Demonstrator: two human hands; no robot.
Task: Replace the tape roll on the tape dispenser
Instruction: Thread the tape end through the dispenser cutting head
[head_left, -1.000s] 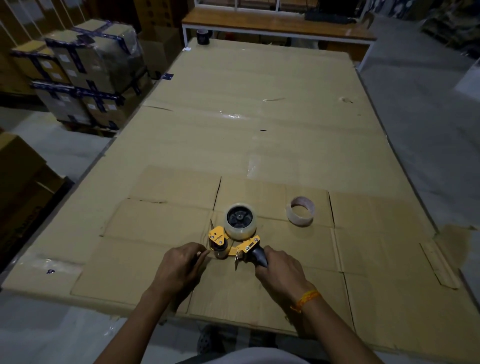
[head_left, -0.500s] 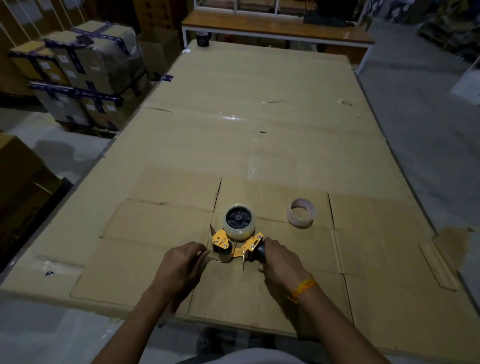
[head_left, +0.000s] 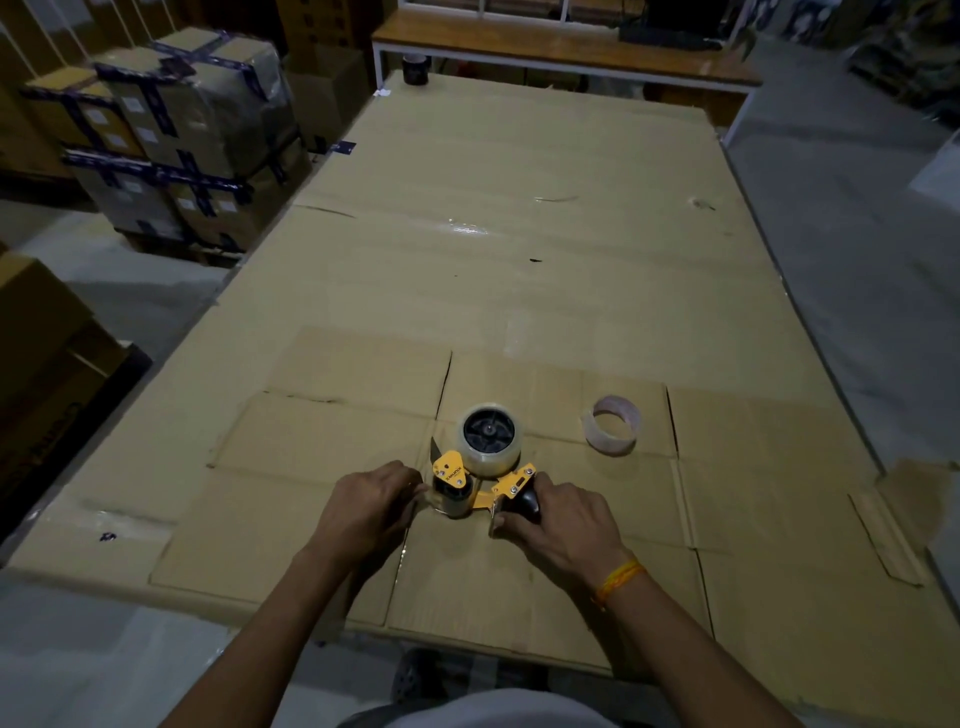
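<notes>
Gripping the tape dispenser (head_left: 470, 480) by its dark handle, right hand (head_left: 558, 519) is closed round it w/ frame lying on the counter (head_left: 519, 249); left hand (head_left: 366, 506) fingers (head_left: 410, 480) are pinching at the front roller, prob. the tape end. Clear roll (head_left: 488, 439) is sitting on the hub just beyond both hands, spent core (head_left: 612, 423) lying farther right. Yellow plate lettering too small to read.

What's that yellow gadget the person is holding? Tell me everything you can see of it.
It is a handheld tape dispenser with a yellow, metal-looking frame lying on its side on the cardboard-covered table. A clear tape roll sits on its black hub. The right hand grips its dark handle; the left hand pinches at the roller end, apparently on the tape's loose end.
</notes>
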